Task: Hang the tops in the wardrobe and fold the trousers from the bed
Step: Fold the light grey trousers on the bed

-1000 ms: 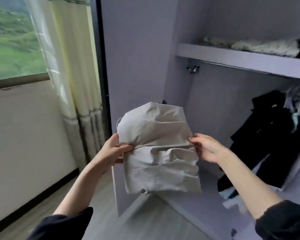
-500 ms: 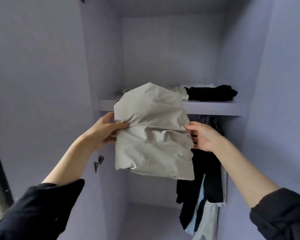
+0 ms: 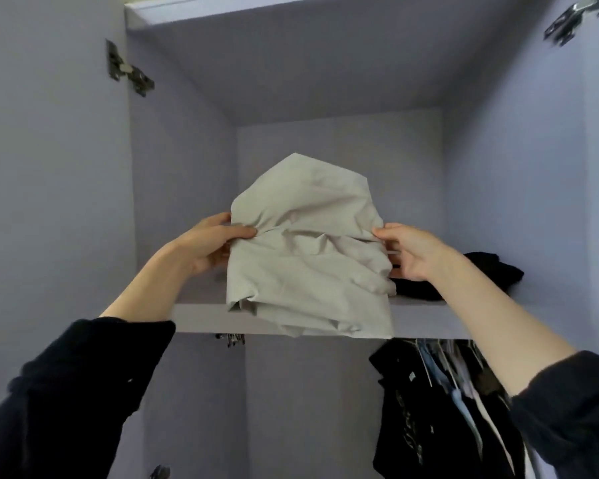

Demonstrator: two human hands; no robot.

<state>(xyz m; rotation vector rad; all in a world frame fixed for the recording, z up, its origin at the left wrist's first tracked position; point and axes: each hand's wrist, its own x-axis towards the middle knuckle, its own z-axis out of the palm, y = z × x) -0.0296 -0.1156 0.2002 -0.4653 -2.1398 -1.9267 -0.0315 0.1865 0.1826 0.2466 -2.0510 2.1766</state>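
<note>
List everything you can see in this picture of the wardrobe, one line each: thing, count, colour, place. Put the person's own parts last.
folded trousers: one, pale grey-beige, held up over the shelf's front edge
shelf: one, lilac, across the wardrobe
dark garment: one, black, lying on the shelf to the right of the trousers
hanging clothes: several, mostly black with some pale blue, under the shelf on the right
door hinges: two near the top, metal, one on each side
left hand: one, pinches the trousers' left edge
right hand: one, grips the trousers' right edge
sleeves: two, black, on the forearms
</note>
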